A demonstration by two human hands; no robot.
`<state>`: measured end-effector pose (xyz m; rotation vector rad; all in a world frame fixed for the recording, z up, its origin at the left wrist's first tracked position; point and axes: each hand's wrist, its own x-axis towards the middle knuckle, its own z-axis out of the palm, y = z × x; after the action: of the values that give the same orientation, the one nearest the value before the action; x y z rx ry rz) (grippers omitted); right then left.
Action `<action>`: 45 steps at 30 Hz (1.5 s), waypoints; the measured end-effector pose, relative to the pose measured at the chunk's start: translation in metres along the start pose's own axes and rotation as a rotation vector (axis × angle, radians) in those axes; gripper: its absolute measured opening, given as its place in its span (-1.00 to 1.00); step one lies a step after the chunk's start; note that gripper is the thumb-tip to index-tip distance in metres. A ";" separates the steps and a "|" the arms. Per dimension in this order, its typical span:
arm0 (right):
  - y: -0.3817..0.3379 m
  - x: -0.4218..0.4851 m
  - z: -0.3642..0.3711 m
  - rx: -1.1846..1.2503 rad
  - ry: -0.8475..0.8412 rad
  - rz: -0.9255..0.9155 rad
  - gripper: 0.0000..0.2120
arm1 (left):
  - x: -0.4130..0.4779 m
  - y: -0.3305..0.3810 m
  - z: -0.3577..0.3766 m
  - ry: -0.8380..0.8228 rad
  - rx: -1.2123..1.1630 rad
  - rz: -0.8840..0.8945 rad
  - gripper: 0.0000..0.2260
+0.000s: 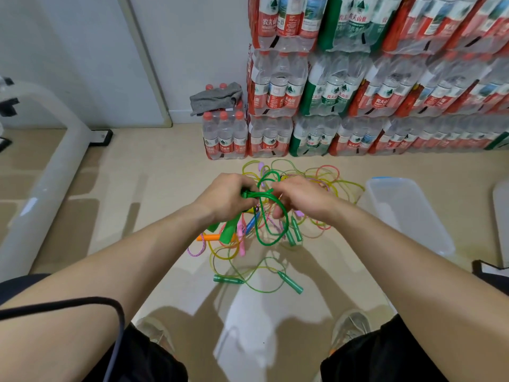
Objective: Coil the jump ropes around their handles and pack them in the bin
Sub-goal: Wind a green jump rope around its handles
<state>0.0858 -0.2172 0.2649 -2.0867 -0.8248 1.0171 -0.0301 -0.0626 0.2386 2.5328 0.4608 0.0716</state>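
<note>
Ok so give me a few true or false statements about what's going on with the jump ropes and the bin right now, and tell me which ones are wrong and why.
1. The left hand grips green handles while the right hand works the green rope. True.
2. The clear bin already holds several coiled ropes. False: nothing shows inside it.
3. A tangled pile of ropes lies on the floor under the hands. True.
4. The bin sits to the person's left. False: it is on the right.
5. A grey cloth lies on a pack of bottled water. True.
</note>
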 end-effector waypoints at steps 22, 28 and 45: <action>0.006 0.002 -0.034 0.370 0.327 0.021 -0.67 | 0.002 -0.011 -0.002 0.004 0.010 -0.019 -0.83; -0.002 -0.003 -0.020 0.265 0.025 0.122 -0.56 | 0.002 -0.003 -0.002 -0.017 0.126 0.074 -0.83; -0.003 0.003 -0.014 0.195 0.380 -0.083 -0.54 | -0.001 -0.009 0.005 -0.016 0.073 0.069 -0.83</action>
<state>0.0981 -0.2168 0.2722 -1.9736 -0.5878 0.6019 -0.0334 -0.0586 0.2292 2.6194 0.3767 0.0611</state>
